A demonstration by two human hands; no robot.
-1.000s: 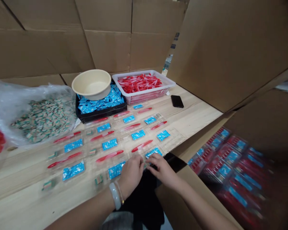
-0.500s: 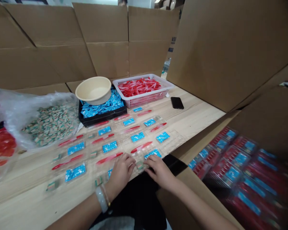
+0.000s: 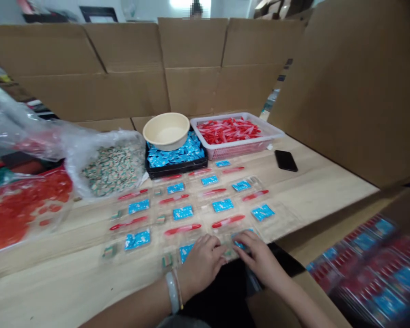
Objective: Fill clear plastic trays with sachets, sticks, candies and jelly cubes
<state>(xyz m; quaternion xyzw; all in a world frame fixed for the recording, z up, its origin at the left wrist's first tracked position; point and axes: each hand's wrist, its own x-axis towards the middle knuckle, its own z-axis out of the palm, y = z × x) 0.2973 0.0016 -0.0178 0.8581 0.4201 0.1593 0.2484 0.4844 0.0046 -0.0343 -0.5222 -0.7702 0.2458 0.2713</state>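
Observation:
My left hand (image 3: pixel 203 259), with a pale bangle at the wrist, rests at the table's front edge. Its fingers are loosely bent and point right, beside a small green-and-white piece (image 3: pixel 227 252) in a clear plastic tray. My right hand (image 3: pixel 256 253) is open, fingertips over a blue packet (image 3: pixel 248 234) in the same tray, thumb apart. A red pen-shaped stick (image 3: pixel 228 221) lies in it just beyond my hands. Several similar clear trays with red sticks, blue packets (image 3: pixel 183 212) and green-and-white pieces (image 3: pixel 167 260) spread across the table.
Behind are a white basket of red sticks (image 3: pixel 237 146), a black box of blue packets (image 3: pixel 177 169) and a cream bowl (image 3: pixel 166 130). Left lie bags of green-and-white pieces (image 3: pixel 112 168) and red pieces (image 3: pixel 23 209). A phone (image 3: pixel 286 161) lies right; filled packs (image 3: pixel 365 255) sit in a carton below.
The view has swung up and left. My left hand first drew away from my right, uncovering the small green-and-white piece; now it is back close beside it. My right hand now covers more of the blue packet.

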